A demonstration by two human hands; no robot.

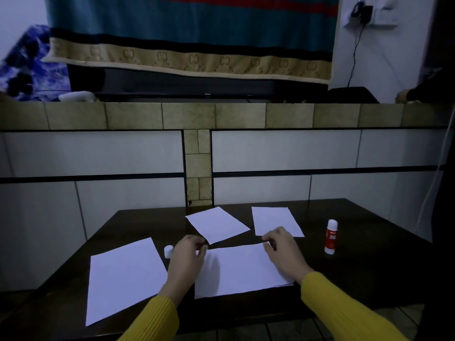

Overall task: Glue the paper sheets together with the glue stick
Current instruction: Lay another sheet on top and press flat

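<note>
Left sheet (123, 279): near left, lying apart, probably waiting
Middle sheet (241, 269): left hand (188, 257) and right hand (280, 247) curl fingers at its far corners, probably aligning; actual pinch unclear
Cap (168, 251): off, beside left hand
Glue stick (331, 237): upright right, within reach
Small sheets (216, 225): far, flat

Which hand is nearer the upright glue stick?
Right. The right hand rests on the middle sheet, left of the glue stick; the left hand is farther left.
</note>
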